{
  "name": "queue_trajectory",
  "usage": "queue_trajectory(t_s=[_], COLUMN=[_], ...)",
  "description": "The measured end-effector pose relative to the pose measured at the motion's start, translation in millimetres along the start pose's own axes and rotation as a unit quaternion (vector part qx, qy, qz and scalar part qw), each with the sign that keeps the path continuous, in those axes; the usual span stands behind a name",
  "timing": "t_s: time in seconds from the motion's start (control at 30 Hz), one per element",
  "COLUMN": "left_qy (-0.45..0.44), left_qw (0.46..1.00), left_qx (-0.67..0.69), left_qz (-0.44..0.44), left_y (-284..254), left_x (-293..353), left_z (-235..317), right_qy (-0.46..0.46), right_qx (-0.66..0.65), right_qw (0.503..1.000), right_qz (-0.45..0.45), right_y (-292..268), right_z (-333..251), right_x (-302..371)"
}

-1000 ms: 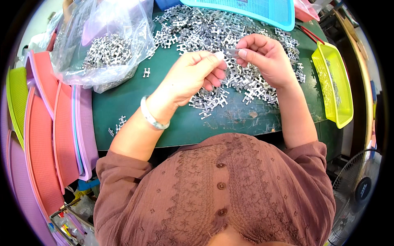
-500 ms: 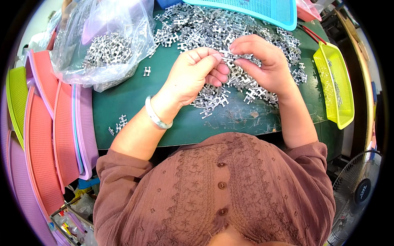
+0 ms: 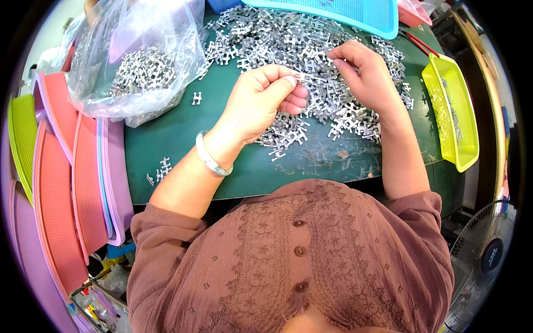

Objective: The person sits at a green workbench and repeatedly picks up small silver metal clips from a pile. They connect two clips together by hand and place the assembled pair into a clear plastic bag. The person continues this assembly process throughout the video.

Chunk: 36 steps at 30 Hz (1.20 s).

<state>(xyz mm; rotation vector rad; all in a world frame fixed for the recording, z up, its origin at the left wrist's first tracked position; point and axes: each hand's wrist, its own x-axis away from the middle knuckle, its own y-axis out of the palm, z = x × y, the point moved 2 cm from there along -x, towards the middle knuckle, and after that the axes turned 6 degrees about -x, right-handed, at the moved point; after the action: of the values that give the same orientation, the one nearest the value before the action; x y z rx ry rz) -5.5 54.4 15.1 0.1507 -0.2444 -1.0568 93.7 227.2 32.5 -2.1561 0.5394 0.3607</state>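
Observation:
My left hand (image 3: 266,97), with a pale bangle (image 3: 206,155) at the wrist, is closed in a pinch between thumb and forefinger. A small silvery metal part (image 3: 298,76) juts from its fingertips. To the right, my right hand (image 3: 366,75) hovers over the pile, apart from the left. Its thumb and forefinger tips are close together; whether anything sits between them is too small to make out. Under and beyond both hands spreads a heap of small H-shaped metal parts (image 3: 266,39) on the green table (image 3: 222,186).
A clear plastic bag (image 3: 150,100) of similar parts lies at the far left. Stacked plastic baskets (image 3: 89,188) stand left of the table. A blue basket (image 3: 355,16) is at the back, a yellow-green basket (image 3: 452,111) at the right. A fan (image 3: 477,261) stands lower right.
My right hand has drawn away from the left, moving right and slightly away, and its thumb and forefinger have come closer together. My left hand keeps its pinch almost in place.

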Motion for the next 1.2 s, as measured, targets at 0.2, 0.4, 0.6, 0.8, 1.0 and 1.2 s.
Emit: queue_trajectory(t_s=[0.2, 0.4, 0.6, 0.8, 1.0, 1.2], left_qy=[-0.055, -0.044, -0.054, -0.055, -0.052, -0.064], left_qw=[0.989, 0.988, 0.993, 0.995, 0.997, 0.996], left_qx=[0.137, 0.145, 0.102, 0.081, 0.059, 0.063], left_qz=[-0.023, -0.039, -0.01, 0.002, 0.015, 0.017], left_y=[-3.3, -8.0, -7.0, -8.3, -7.7, -3.1], left_x=[-2.1, -5.1, -3.2, -4.7, -4.1, -3.6], left_z=[2.0, -2.9, -1.3, -3.1, -1.1, -0.6], right_qy=[-0.02, -0.075, -0.087, -0.124, 0.014, 0.148], right_qx=[0.049, 0.126, 0.123, 0.148, -0.059, -0.295], right_qw=[0.999, 0.989, 0.989, 0.981, 0.998, 0.944], right_qz=[-0.013, -0.002, -0.008, -0.023, 0.031, 0.003], right_y=[6.5, 16.1, 15.1, 24.7, 23.3, 20.8], right_z=[0.2, 0.0, -4.5, -10.2, -3.3, -8.7], right_x=[0.3, -2.4, -3.6, -5.4, -6.9, -3.4])
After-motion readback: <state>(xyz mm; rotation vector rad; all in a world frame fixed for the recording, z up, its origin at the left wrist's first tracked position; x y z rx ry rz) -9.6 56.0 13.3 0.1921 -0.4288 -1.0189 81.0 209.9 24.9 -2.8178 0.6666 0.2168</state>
